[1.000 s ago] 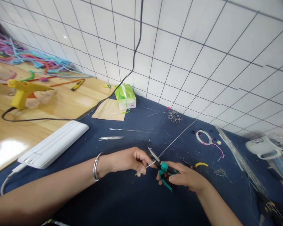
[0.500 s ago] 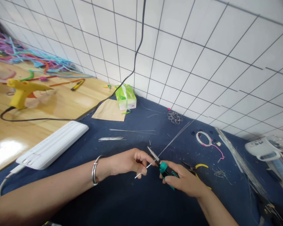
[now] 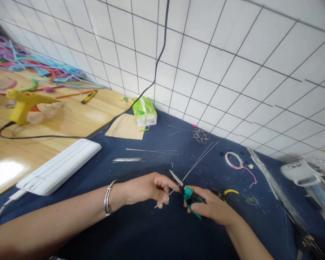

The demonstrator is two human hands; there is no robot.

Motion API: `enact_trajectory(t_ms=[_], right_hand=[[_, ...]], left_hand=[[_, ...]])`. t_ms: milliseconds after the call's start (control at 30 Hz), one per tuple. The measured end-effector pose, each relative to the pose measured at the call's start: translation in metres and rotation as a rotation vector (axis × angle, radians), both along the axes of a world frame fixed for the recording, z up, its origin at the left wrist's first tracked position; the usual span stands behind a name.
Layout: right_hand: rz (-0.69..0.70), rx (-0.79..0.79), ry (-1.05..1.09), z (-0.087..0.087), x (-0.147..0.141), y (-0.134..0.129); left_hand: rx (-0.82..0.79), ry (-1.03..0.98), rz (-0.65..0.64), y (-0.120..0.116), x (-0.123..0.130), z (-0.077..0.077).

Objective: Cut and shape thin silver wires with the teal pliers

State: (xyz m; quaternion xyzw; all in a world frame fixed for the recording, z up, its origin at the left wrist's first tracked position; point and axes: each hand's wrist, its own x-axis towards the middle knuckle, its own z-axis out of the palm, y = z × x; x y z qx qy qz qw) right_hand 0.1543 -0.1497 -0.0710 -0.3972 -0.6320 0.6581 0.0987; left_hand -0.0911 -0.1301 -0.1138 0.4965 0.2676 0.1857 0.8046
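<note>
My left hand (image 3: 154, 189) pinches thin wires (image 3: 199, 162) that run up and to the right over the dark blue cloth. Their short lower ends stick out below its fingertips. In my right hand (image 3: 212, 206) are pliers with green and black handles (image 3: 192, 198). The metal jaws (image 3: 176, 178) point up and left and lie across the wires, beside my left index finger. Whether the jaws are closed on the wires is too small to tell. A bundle of short wires (image 3: 128, 159) and a few longer wires (image 3: 151, 151) lie farther back.
A white power bank (image 3: 59, 166) lies at left, near a yellow glue gun (image 3: 23, 104). Behind are a tissue pack (image 3: 144, 111) and coiled wire (image 3: 201, 135). At right are a ring (image 3: 233, 160), yellow-handled pliers (image 3: 231, 191), long wires (image 3: 276, 187) and a white cup (image 3: 300, 171).
The wires have slid down and left through the jaws, so their upper ends are nearer to my hands. The green handles look spread slightly wider. Both hands have barely moved.
</note>
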Motion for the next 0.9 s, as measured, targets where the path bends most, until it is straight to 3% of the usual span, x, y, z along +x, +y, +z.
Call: enact_trajectory(t_ms=[300, 733, 900], right_hand=[[0.003, -0.063, 0.081, 0.000, 0.005, 0.003], [-0.012, 0.235, -0.149, 0.006, -0.009, -0.006], [-0.006, 0.177, -0.102, 0.003, -0.004, -0.006]], left_hand=[[-0.017, -0.033, -0.005, -0.002, 0.002, 0.000], [-0.055, -0.026, 0.037, 0.000, 0.000, -0.004], [-0.076, -0.022, 0.013, 0.001, -0.001, -0.003]])
